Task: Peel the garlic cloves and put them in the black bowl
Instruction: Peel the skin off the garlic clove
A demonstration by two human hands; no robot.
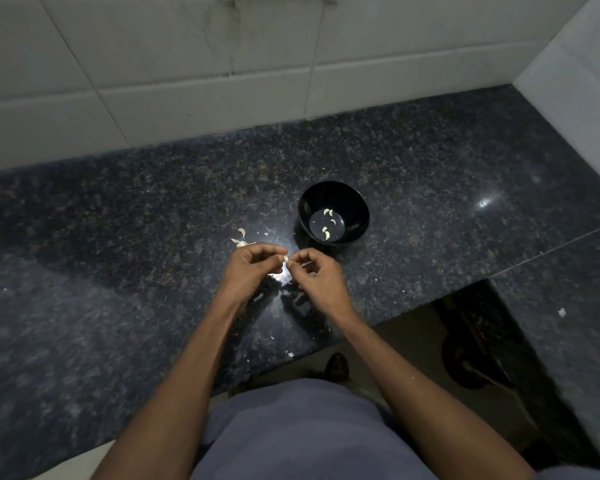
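Note:
A black bowl (354,202) stands on the dark granite counter (118,237), with several peeled garlic cloves (327,216) on its bottom. Just in front of the bowl, my left hand (252,270) and my right hand (314,273) meet above the counter. Both pinch one small pale garlic clove (285,259) between their fingertips; most of it is hidden by the fingers. More garlic pieces and skin (241,237) lie on the counter just beyond my left hand.
White tiled walls close the counter at the back and right. Small flakes of skin (289,354) lie scattered near the counter's front edge. The counter steps back at the right, above a dark opening (482,341) below.

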